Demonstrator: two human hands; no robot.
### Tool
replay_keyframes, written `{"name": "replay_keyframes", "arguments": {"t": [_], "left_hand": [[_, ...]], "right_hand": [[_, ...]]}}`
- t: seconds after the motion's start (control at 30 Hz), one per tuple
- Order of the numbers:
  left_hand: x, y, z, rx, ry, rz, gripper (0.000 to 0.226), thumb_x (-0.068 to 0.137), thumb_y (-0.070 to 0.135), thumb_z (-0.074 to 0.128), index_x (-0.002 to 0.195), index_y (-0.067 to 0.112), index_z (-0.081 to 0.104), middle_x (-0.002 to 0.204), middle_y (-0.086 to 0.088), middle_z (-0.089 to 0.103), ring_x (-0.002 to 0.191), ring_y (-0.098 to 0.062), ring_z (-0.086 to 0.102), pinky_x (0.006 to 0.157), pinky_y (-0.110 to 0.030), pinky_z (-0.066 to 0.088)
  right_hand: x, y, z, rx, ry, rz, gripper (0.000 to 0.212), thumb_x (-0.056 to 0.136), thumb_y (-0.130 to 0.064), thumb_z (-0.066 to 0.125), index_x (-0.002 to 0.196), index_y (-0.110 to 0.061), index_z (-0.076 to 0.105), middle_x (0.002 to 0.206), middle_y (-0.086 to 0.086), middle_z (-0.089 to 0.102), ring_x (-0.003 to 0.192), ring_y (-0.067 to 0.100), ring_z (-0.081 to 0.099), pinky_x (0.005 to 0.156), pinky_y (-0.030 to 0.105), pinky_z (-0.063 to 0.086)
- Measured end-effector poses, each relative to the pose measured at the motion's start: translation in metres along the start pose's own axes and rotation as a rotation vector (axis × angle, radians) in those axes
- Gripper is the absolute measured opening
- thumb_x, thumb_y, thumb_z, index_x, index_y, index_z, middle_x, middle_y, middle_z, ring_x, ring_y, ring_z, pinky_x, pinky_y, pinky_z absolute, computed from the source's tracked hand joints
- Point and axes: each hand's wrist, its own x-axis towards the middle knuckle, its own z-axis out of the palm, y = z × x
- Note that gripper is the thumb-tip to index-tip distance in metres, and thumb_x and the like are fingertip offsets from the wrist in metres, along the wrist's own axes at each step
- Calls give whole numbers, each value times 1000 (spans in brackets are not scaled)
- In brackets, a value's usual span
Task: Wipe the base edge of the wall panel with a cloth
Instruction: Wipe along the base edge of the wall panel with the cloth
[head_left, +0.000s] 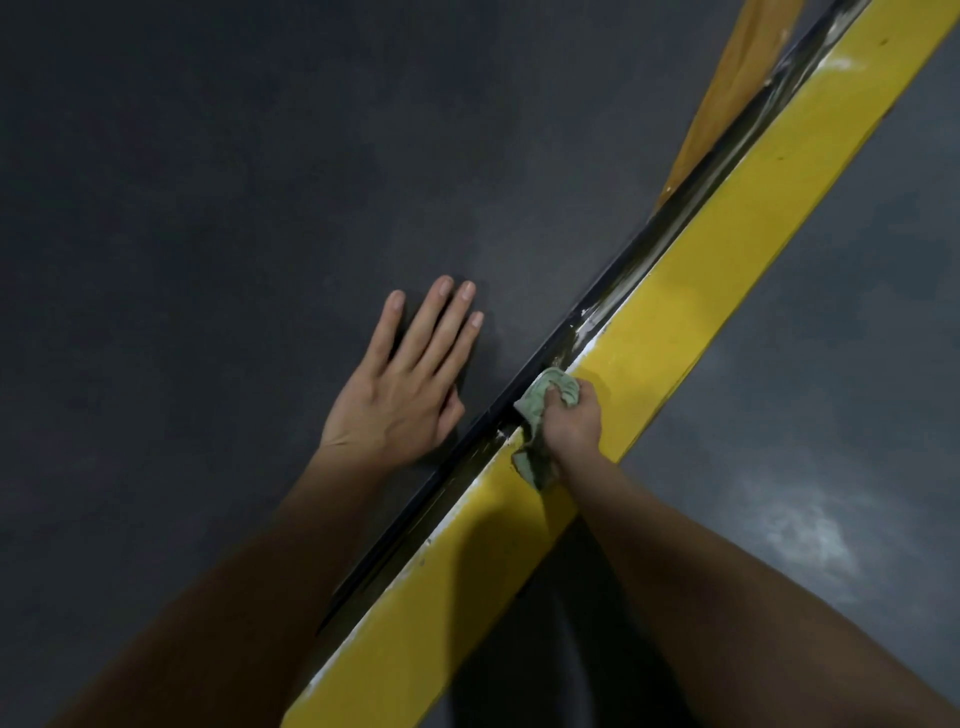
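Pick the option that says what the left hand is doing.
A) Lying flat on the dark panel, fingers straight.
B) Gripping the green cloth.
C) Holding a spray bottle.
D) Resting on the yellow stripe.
A: the left hand lies flat on the dark wall panel with straight fingers, while the right hand grips the green cloth at the base edge.
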Motion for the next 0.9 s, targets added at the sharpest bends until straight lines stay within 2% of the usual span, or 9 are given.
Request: {"name": "replay_keyframes", "arguments": {"t": [0.17, 0.37, 0.53, 0.7, 0.77, 0.9], "left_hand": [[1, 2, 1, -25, -1, -14, 77, 102, 44, 28, 167, 7, 11, 173, -20, 1, 160, -37, 3, 126, -61, -12], [1, 2, 1, -47, 10, -21, 76, 101, 43, 28, 167, 7, 13, 173, -20, 3, 160, -37, 5, 127, -60, -10], [1, 3, 1, -51, 16, -22, 77, 102, 44, 28, 166, 6, 12, 173, -20, 3, 160, -37, 4, 127, -60, -8], [2, 4, 1, -50, 11, -21, 77, 102, 44, 30, 166, 6, 12, 173, -20, 3, 160, -37, 4, 126, -61, -8], [2, 4, 1, -46, 8, -16, 78, 101, 45, 31, 167, 7, 13, 173, -20, 3, 160, -37, 4, 126, -61, -8], [3, 3, 1, -49, 11, -23, 78, 101, 46, 30, 167, 7, 14, 173, -20, 3, 160, -37, 4, 126, -60, -10]], "right_hand": [[-30, 25, 16, 26, -59, 32, 14, 98, -29, 55, 109, -20, 54, 102, 4, 65, 93, 25, 64, 85, 45, 57], [0, -9, -1, 49, 23, -23, 19, 99, -24, 57, 114, -11, 56, 103, 6, 63, 94, 24, 61, 82, 32, 48], [22, -21, -12, 52, 1, -41, 14, 100, -29, 57, 107, -18, 53, 102, 5, 64, 100, 28, 64, 87, 38, 53], [1, -12, -8, 191, -54, 100, 37, 96, -50, 57, 114, -19, 50, 103, 2, 64, 90, 15, 62, 71, 29, 49], [2, -15, -7, 221, -54, 114, 48, 87, -59, 65, 113, -20, 53, 102, -1, 64, 93, 16, 63, 76, 32, 51], [13, -19, -6, 134, -34, 80, 59, 84, -53, 73, 124, -14, 55, 113, 0, 64, 104, 22, 62, 89, 38, 52]]}}
